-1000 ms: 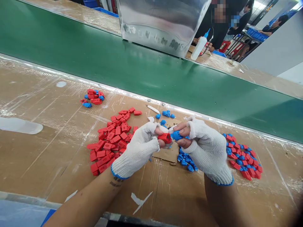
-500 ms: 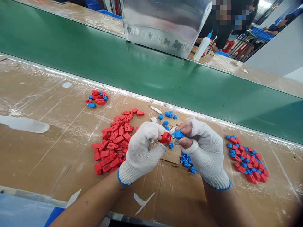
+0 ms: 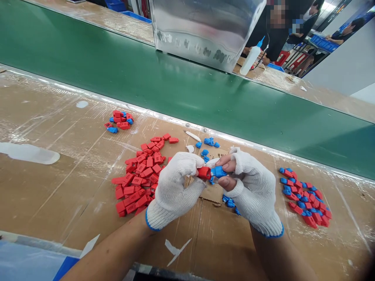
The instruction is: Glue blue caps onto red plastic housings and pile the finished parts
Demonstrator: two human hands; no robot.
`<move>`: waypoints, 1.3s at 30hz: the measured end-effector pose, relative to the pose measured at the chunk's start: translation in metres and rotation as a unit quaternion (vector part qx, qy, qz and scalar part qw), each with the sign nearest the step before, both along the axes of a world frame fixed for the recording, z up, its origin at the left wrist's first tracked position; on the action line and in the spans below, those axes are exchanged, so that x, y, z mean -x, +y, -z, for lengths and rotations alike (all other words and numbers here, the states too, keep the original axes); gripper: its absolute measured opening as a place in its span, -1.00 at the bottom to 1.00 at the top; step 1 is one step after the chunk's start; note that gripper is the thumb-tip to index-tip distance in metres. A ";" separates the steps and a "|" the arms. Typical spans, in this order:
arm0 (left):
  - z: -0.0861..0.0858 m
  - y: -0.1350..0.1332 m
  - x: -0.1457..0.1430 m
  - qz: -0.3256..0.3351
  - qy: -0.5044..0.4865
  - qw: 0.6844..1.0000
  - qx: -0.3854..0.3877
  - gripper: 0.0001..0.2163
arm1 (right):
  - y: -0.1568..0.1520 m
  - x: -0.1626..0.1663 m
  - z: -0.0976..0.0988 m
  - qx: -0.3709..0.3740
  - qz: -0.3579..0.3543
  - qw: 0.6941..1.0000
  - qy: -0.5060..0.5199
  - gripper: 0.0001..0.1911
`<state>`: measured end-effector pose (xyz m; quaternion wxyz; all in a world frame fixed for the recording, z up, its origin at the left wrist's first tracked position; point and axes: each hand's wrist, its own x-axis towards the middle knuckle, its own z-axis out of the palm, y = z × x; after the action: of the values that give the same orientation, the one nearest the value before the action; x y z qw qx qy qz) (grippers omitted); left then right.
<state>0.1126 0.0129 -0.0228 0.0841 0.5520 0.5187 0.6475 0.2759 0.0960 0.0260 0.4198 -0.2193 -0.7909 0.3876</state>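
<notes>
Both of my hands wear white knit gloves with bare fingertips. My left hand (image 3: 175, 187) pinches a small red plastic piece (image 3: 204, 173). My right hand (image 3: 252, 187) pinches a small blue plastic piece (image 3: 218, 171), and the two pieces touch end to end between my hands, above the brown table. A heap of loose red pieces (image 3: 140, 175) lies just left of my left hand. Loose blue pieces (image 3: 230, 202) lie under my right hand. A pile of joined red-and-blue pieces (image 3: 304, 197) lies to the right.
A green conveyor belt (image 3: 175, 86) runs across behind the table (image 3: 58, 187). A shiny metal box (image 3: 205, 27) and a white squeeze bottle (image 3: 251, 57) stand beyond it, near another person. A small red-and-blue cluster (image 3: 119, 120) lies far left. A few blue pieces (image 3: 209, 142) lie by the belt's edge.
The red and blue pieces have been brought together until they touch; half a second ago the red one was tilted. My hands stayed in nearly the same place.
</notes>
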 end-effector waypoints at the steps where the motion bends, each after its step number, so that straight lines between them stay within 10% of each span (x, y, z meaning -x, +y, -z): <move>1: 0.000 0.000 0.000 -0.005 0.003 1.000 0.001 -0.68 | 0.000 0.000 0.000 -0.007 0.003 1.000 -0.009 -0.88; 28: 0.001 0.003 0.000 0.104 -0.138 0.985 -0.023 -0.73 | 0.012 -0.006 -0.008 -0.119 0.032 0.992 -0.016 -0.83; 39: -0.002 0.007 -0.002 0.185 -0.296 0.936 0.051 -0.85 | 0.019 -0.016 -0.008 -0.003 0.134 0.974 0.184 -0.80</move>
<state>0.1151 0.0204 -0.0205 0.3802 0.4169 0.3914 0.7269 0.2924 0.1152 0.0338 0.6069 -0.2465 -0.6646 0.3595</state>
